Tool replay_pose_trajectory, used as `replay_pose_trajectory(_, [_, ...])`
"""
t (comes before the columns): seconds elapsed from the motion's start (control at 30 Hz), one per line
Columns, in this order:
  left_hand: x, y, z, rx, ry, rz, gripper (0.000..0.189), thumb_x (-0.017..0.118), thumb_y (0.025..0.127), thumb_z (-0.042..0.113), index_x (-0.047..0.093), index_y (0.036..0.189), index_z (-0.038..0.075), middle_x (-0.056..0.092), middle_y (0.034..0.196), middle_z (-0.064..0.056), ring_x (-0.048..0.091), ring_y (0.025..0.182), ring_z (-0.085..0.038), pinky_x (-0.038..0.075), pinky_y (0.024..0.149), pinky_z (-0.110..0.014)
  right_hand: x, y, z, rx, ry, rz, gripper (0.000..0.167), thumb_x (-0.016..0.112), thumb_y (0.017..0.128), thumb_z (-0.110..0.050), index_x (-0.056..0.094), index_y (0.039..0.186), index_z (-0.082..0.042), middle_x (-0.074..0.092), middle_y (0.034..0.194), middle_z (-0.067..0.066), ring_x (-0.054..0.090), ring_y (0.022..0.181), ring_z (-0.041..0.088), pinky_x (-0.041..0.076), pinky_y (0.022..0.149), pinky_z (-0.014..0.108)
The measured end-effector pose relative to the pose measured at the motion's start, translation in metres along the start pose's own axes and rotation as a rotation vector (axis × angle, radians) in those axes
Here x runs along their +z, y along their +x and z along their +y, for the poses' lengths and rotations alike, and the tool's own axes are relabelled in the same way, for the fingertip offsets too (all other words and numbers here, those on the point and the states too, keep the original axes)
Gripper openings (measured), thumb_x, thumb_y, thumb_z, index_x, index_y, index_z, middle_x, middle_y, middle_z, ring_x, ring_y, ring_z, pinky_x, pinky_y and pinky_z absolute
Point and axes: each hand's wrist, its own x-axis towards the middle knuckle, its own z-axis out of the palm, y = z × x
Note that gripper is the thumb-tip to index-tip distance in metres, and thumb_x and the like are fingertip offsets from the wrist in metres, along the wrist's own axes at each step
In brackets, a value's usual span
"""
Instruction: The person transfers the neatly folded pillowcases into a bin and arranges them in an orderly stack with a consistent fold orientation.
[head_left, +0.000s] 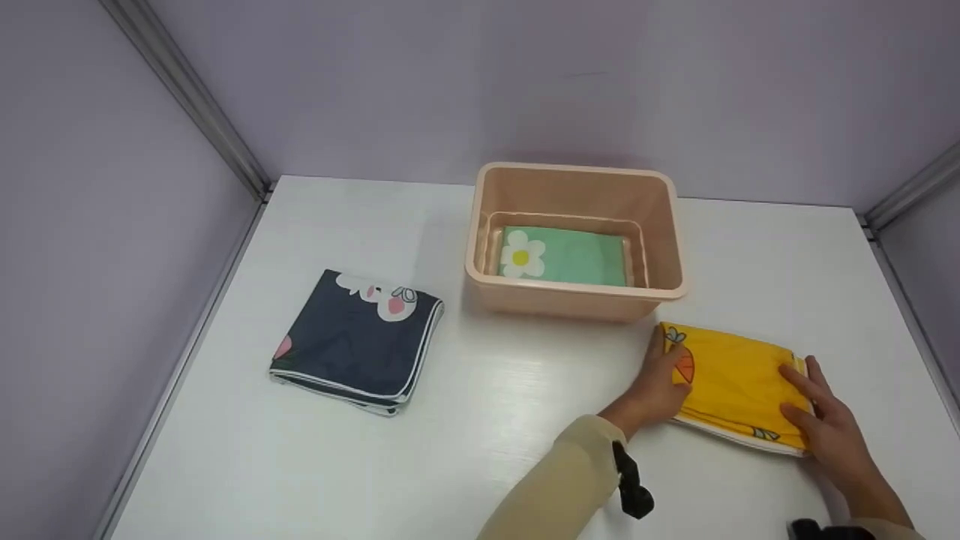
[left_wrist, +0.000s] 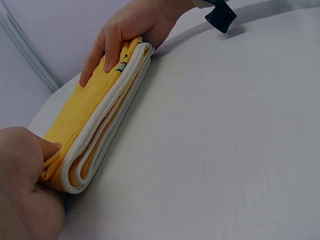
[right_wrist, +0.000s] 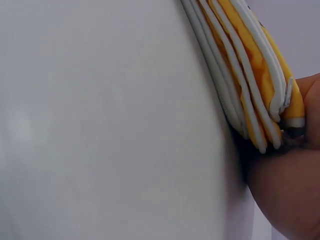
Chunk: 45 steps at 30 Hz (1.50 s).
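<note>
Yellow cloth [head_left: 735, 382]: folded into a flat, layered pad near your right side of the white table [head_left: 337, 480], just in front of the bin's right corner; you cannot tell whether it rests fully on the surface.
Folds and white edging: likely light, soft and floppy, nothing fragile; the layers could slide or fan apart if you pinch only the top one.
Short ends: your best hold, taking every layer together.
Left hand [head_left: 654, 386]: closed round the left end, thumb on top beside the printed carrot.
Right hand [head_left: 832, 431]: curled over the right end, fingertips on the upper face.
Between your hands: the pad's whole middle, unsupported by fingers.
Peach bin [head_left: 570, 301]: behind, with a green cloth [head_left: 581, 255] lying flat inside.
Navy cloth [head_left: 352, 337]: folded, well apart to your left.
</note>
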Motion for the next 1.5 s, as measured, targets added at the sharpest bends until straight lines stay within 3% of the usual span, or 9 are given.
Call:
replay_pose_trajectory(0.13, [0.0006, 0.0007, 0.0007, -0.011, -0.019, -0.001, 0.064, 0.063, 0.1, 0.007, 0.037, 0.158, 0.013, 0.0, 0.171, 0.001, 0.006, 0.155, -0.01, 0.018, 0.12, -0.02, -0.002, 0.0008, -0.0016, 0.061, 0.043, -0.021, 0.058, 0.045, 0.11, -0.026, 0.021, 0.162, -0.018, -0.02, 0.165, -0.009, -0.024, 0.15, 0.02, -0.016, 0.12, 0.047])
replay_pose_trajectory(0.23, [0.0004, 0.001, 0.0006, -0.012, -0.027, -0.005, 0.064, 0.063, 0.1, 0.007, 0.037, 0.158, 0.013, 0.0, 0.171, 0.001, 0.006, 0.155, -0.01, 0.018, 0.12, -0.021, -0.0031, 0.0011, -0.0034, 0.092, 0.052, -0.027, 0.059, 0.046, 0.11, -0.026, 0.02, 0.162, -0.017, -0.022, 0.165, -0.004, -0.025, 0.15, 0.024, -0.015, 0.119, 0.054])
replay_pose_trajectory(0.57, [-0.0018, 0.0009, -0.0013, -0.005, -0.024, -0.014, 0.064, 0.063, 0.1, 0.008, 0.036, 0.159, 0.012, 0.001, 0.171, 0.001, 0.006, 0.155, -0.01, 0.019, 0.12, -0.022, -0.003, 0.0016, -0.0062, 0.124, 0.029, -0.037, 0.059, 0.045, 0.11, -0.028, 0.018, 0.162, -0.02, -0.023, 0.164, -0.006, -0.025, 0.15, 0.024, -0.014, 0.119, 0.054])
replay_pose_trajectory(0.93, [-0.0023, -0.0007, -0.0016, -0.007, -0.051, -0.009, 0.066, 0.064, 0.099, 0.007, 0.035, 0.159, 0.011, 0.001, 0.171, 0.002, 0.006, 0.155, -0.009, 0.017, 0.121, -0.021, -0.0003, -0.0002, -0.0056, 0.074, 0.069, -0.021, 0.059, 0.046, 0.109, -0.025, 0.02, 0.162, -0.017, -0.022, 0.165, -0.008, -0.025, 0.15, 0.019, -0.017, 0.119, 0.048])
replay_pose_trajectory(1.5, [-0.0033, -0.0032, 0.0001, -0.012, -0.071, -0.033, 0.067, 0.063, 0.1, 0.008, 0.033, 0.16, 0.013, 0.0, 0.171, 0.002, 0.006, 0.155, -0.01, 0.019, 0.121, -0.023, -0.0037, 0.0009, -0.0064, 0.129, 0.09, -0.024, 0.059, 0.047, 0.109, -0.025, 0.02, 0.161, -0.025, -0.021, 0.162, -0.019, -0.027, 0.149, 0.016, -0.018, 0.118, 0.044])
